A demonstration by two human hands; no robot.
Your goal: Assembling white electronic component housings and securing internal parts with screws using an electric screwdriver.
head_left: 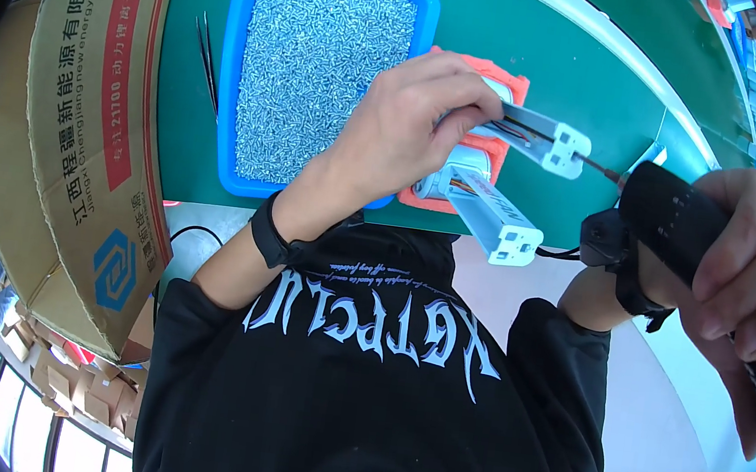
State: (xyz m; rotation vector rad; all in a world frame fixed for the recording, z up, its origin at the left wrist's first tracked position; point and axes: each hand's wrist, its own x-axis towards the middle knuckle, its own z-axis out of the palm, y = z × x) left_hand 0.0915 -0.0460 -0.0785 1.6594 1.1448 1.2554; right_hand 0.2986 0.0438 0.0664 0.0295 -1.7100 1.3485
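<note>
My right hand (752, 268) is wrapped around a black electric screwdriver (668, 215). Its thin bit meets the square end of a long grey-white plastic housing (541, 135), at one of the openings there. Wires show along the inside of that housing. My left hand (426, 115) pinches the same housing nearer its other end, with thumb and fingers closed on it. Just below lies a second, similar housing (493, 217), touched by neither hand, its square end tilted toward me. Both rest in an orange-red foam holder (499, 157), partly covered by my left hand.
A blue tray (231, 77) full of small silver screws (323, 69) sits on the green table (554, 31). Black tweezers (206, 59) lie left of it. A large cardboard box (89, 125) stands at the left edge. Other people are in the background on both sides.
</note>
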